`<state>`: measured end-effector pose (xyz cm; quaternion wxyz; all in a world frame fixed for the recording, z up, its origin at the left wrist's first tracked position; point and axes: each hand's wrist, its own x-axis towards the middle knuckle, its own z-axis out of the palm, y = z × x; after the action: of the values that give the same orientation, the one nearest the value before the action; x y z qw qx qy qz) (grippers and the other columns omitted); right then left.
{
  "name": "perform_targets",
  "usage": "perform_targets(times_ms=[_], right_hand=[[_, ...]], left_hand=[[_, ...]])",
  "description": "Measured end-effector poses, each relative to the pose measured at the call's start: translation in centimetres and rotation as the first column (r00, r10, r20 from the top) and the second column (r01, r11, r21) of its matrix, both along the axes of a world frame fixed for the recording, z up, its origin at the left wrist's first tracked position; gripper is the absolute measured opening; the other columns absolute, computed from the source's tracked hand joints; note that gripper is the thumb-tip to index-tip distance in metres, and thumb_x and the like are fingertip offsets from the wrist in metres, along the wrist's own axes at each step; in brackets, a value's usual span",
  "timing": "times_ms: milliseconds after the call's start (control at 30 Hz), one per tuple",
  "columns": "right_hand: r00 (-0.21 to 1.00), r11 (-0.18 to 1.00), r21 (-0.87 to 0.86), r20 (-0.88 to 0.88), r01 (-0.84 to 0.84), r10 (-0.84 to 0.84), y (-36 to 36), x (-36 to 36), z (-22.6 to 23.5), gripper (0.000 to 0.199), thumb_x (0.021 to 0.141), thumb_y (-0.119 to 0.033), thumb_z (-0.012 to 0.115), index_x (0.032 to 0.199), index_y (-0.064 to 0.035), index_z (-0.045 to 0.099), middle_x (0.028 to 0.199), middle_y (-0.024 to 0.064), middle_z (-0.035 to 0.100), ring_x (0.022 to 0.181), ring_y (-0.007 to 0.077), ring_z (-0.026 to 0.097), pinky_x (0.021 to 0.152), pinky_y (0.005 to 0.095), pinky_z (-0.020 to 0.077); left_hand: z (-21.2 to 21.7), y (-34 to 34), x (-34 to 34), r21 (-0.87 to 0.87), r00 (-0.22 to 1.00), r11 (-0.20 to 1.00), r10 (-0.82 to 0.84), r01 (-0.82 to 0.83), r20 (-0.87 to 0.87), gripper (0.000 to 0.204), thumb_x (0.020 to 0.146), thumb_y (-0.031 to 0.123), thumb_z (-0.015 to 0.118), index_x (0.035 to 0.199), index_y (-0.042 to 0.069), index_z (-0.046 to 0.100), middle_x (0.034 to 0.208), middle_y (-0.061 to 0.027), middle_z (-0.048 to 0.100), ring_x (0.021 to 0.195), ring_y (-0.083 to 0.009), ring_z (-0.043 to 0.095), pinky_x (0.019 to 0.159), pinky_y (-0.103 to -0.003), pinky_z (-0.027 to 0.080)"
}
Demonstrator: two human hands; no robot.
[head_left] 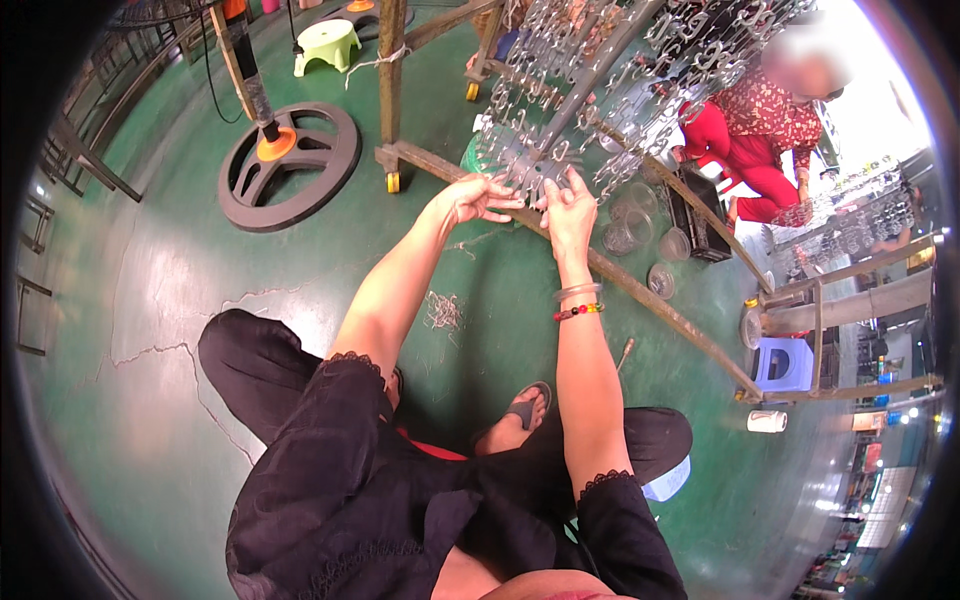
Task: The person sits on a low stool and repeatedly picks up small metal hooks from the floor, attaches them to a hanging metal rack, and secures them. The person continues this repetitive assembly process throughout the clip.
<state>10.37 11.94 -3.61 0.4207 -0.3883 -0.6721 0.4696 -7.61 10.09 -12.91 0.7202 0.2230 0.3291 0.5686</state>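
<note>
Both my hands reach forward to a round grey metal rack with prongs round its rim, low on a hanging frame. My left hand is at its near left rim, thumb and fingertips drawn together; whatever lies between them is too small to name. Close beside it, my right hand is at the near right rim, with some fingers curled and the fingertips against the prongs. Any small piece in it cannot be made out. Chains of metal hooks hang above and behind the rack.
A rusty frame bar slants past my hands. Clear plastic tubs and a black crate stand beyond it. Thin metal bits lie on the green floor. A person in red sits at the right. A weight-plate-like base stands left.
</note>
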Motion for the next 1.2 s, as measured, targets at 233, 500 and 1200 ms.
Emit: perform_targets(times_ms=[233, 500, 1200], right_hand=[[0.995, 0.991, 0.091, -0.001, 0.101, -0.102, 0.7, -0.6, -0.2, 0.022, 0.089, -0.016, 0.059, 0.101, 0.0020, 0.064, 0.058, 0.0025, 0.059, 0.040, 0.0045, 0.046, 0.037, 0.0210, 0.0347], [0.986, 0.970, 0.203, 0.065, 0.135, -0.151, 1.0, 0.5, -1.6, 0.018, 0.090, -0.017, 0.054, 0.091, -0.0004, 0.063, 0.059, 0.0069, 0.059, 0.050, 0.0135, 0.054, 0.049, 0.0292, 0.0409], [0.949, 0.843, 0.522, 0.182, 0.129, -0.258, -3.6, 3.8, -0.4, 0.017, 0.090, -0.017, 0.053, 0.100, -0.0058, 0.060, 0.081, 0.0183, 0.064, 0.073, 0.0394, 0.061, 0.060, 0.0460, 0.0474]], left_hand=[[-0.3, -0.4, 0.3, -0.034, 0.999, 0.999, 0.042, -0.042, 0.013, 0.024, 0.087, 0.007, 0.057, 0.111, 0.006, 0.053, 0.111, -0.0102, 0.060, 0.110, -0.0274, 0.058, 0.090, -0.054, 0.046], [-0.1, -1.0, 0.5, -0.063, 0.996, 0.995, 0.079, -0.077, 0.031, 0.024, 0.086, 0.006, 0.059, 0.109, 0.006, 0.051, 0.109, -0.0104, 0.061, 0.109, -0.0277, 0.058, 0.090, -0.055, 0.045], [13.3, -5.9, 12.4, 0.684, 0.117, 0.670, 0.734, -0.288, -0.669, 0.021, 0.076, 0.015, 0.071, 0.093, 0.003, 0.068, 0.074, -0.0059, 0.062, 0.063, -0.0132, 0.055, 0.059, -0.028, 0.045]])
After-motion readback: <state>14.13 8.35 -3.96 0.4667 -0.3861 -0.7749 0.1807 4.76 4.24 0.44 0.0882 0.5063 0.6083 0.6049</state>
